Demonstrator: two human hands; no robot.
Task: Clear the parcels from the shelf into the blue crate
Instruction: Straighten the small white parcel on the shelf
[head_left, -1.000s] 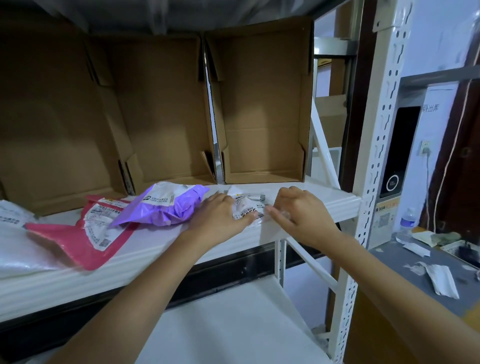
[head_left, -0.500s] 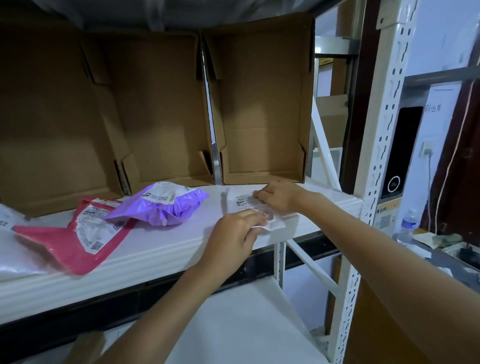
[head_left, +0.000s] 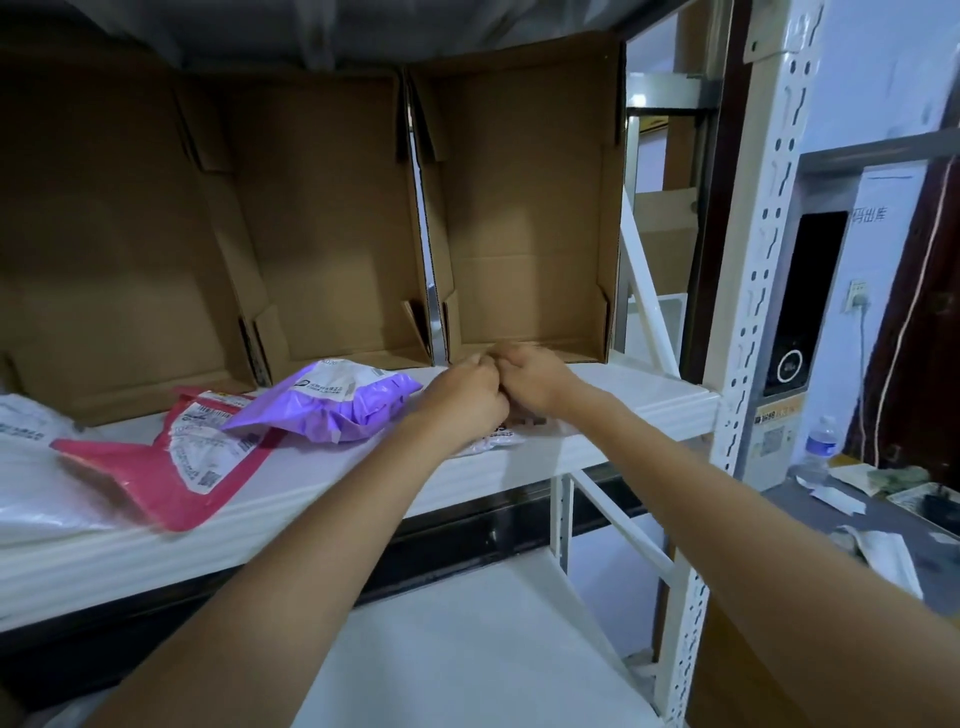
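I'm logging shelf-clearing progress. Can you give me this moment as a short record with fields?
left hand: fist-like, over the small clear parcel
right hand: touching the left, same parcel
grip: cannot tell
purple parcel: on shelf, overlapping pink parcel
white parcel: far left
cardboard boxes: upright behind, open
blue crate: not visible

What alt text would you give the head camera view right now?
Both hands, left hand and right hand, meet over a small white parcel on the white shelf, beside a purple parcel and red parcel.
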